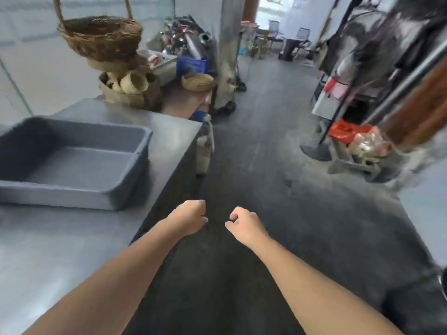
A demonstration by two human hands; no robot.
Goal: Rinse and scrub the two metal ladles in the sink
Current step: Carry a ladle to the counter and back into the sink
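Note:
No ladle and no sink are in view. My left hand (188, 217) and my right hand (244, 224) are stretched out in front of me over the dark floor, a short gap between them. Both are curled into loose fists and I see nothing in either. The left hand hangs just past the right edge of a steel counter (72, 238). The picture is blurred.
A grey plastic tub (116, 189) sits on the counter at the left, nothing inside it. Wicker baskets (101, 37) and clutter stand behind it. A bottle (205, 146) stands at the counter's corner. Racks and red bags (348, 131) line the right side of a dark floor aisle.

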